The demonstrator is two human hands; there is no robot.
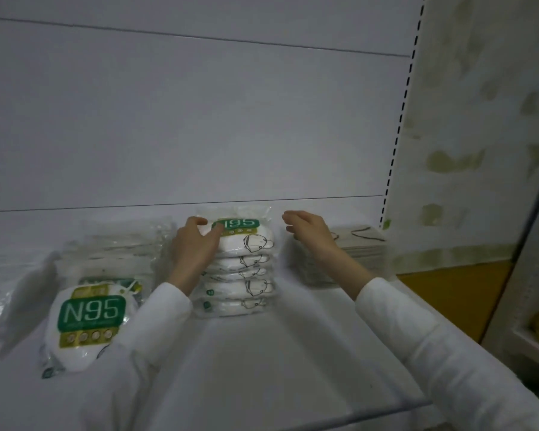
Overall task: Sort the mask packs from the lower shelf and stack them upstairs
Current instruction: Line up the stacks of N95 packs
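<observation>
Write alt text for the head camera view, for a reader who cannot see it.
A person in white sleeves holds the top of a stack of white N95 mask packs in clear plastic on a white shelf with the left-hand grip, while the open right-hand grip hovers beside it. A green-labelled N95 pack lies to the left.
</observation>
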